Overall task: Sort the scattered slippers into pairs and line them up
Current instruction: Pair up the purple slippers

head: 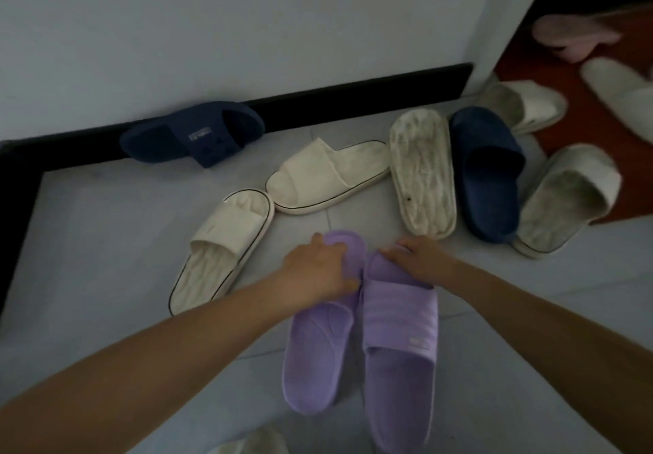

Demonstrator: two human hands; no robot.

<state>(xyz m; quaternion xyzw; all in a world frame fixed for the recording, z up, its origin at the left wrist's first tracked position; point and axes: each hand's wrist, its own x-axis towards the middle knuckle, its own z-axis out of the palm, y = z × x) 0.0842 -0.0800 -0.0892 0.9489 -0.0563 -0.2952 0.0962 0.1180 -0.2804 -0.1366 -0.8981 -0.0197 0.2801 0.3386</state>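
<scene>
I am in a home, in what looks like a hallway corner. Pale floor tiles [106, 241] meet a plain white wall [212, 29] with black skirting [353, 91]. House slippers [328, 174] lie scattered about, and past the wall's end at my right a reddish wooden floor [519, 61] holds a fluffy pink pair [572, 33].

purple pair [399, 340]: 6 o'clock, side by side, touching, soles down | trimmed cream slippers [332, 174]: 10–12, askew | tilted navy slipper [192, 135]: 11 | overturned cream slipper [422, 174], flat navy slipper [487, 174], grey-white slipper [565, 199]: 1–2, abreast
</scene>
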